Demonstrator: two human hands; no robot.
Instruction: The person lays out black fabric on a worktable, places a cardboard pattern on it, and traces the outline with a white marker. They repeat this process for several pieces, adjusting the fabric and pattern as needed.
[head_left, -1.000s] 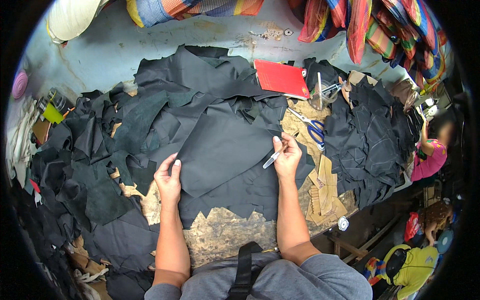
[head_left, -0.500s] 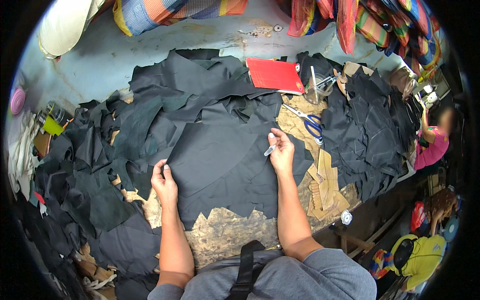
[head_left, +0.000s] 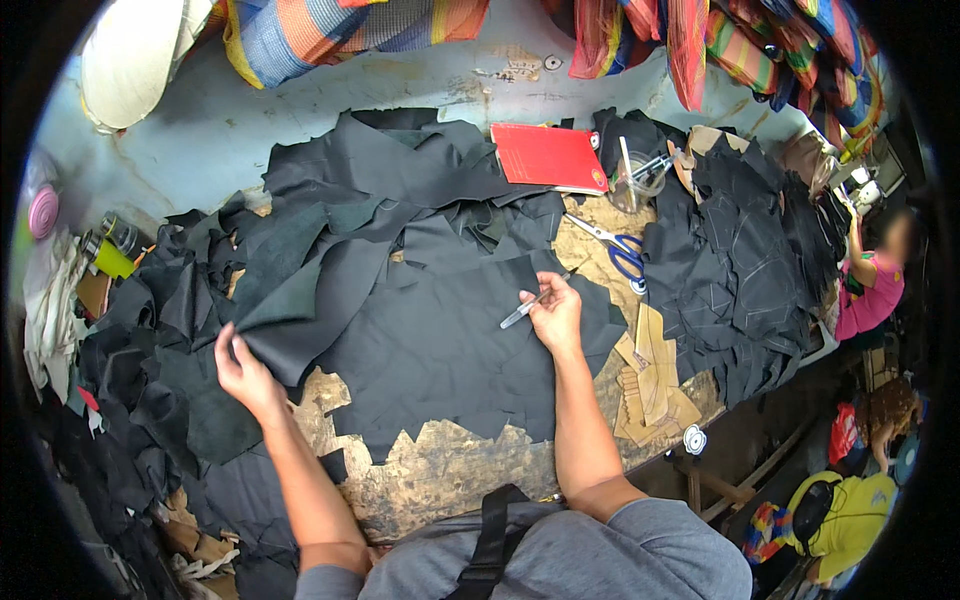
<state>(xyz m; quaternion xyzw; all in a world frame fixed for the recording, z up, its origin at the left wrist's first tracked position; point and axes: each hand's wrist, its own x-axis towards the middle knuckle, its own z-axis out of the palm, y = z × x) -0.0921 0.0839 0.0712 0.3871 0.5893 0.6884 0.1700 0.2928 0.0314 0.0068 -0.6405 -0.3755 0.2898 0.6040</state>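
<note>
My left hand (head_left: 248, 380) is at the left of the table, its thumb and fingertips closed at the edge of a smooth black leather piece (head_left: 345, 300). Beside those fingers, a dark greenish underside shows on the leather heap. My right hand (head_left: 556, 318) pinches a slim pen (head_left: 524, 311) with a clear barrel, its dark tip pointing up and away. That hand rests over a broad black leather sheet (head_left: 440, 350) with a jagged near edge, lying in front of me.
Blue-handled scissors (head_left: 625, 255), a red notebook (head_left: 548, 157) and a clear cup (head_left: 637, 185) of pens lie beyond my right hand. Tan card templates (head_left: 650, 385) are near the right edge. Black cut pieces (head_left: 740, 250) pile up there. A person in pink (head_left: 870, 300) sits far right.
My left hand has moved left, carrying the smooth leather piece off the broad sheet. My right hand has shifted slightly left and turned the pen, which now shows its full length.
</note>
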